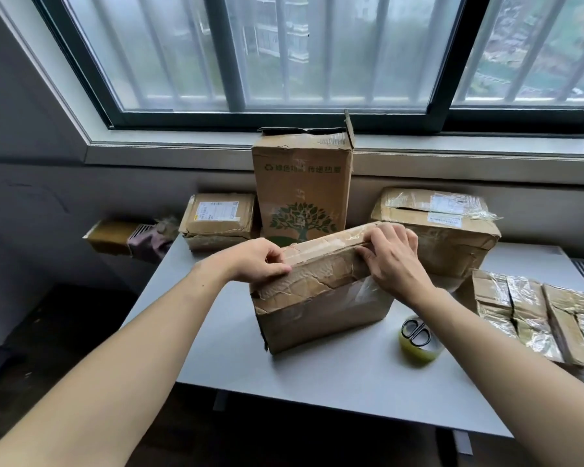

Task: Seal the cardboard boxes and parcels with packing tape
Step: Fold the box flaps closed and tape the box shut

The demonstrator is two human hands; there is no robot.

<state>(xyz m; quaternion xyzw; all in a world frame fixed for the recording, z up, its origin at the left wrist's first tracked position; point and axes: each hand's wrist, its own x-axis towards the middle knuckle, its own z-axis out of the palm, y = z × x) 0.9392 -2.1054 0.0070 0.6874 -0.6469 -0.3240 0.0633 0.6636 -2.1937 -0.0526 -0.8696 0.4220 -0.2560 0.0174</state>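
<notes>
Crumpled brown cardboard box (317, 298) sits mid grey table (317, 382), tilted w/ its top edge up toward the camera, old clear tape wrinkled over the top and front face. Left hand (257, 261) grips the top edge at the box's left corner, fingers curled on top, thumb on the front. Right hand (393, 256) grips the same edge at the right end, fingers bent over the top, thumb down on the front face. Bare tabletop lies btwn the box and the near table edge, and also btwn the box and the left edge. Just right of the box, near the right forearm, stands a roll of yellowish clear packing tape (418, 357) w/ black-handled scissors (417, 332) lying across its top. Far right: flattened cardboard pieces covered in shiny tape (533, 315), running out of frame. Back row along the wall under the window sill (182, 146): small brown parcel w/ white label (218, 217) at the left corner, tall brown cardboard box w/ green tree print (300, 183) in the middle, large dented brown parcel w/ labels and loose clear tape (445, 237) on the right. Tall box is open on top, one flap standing up at its right side; inside is dark, contents can't be made out. Central box is closed, contents hidden.
</notes>
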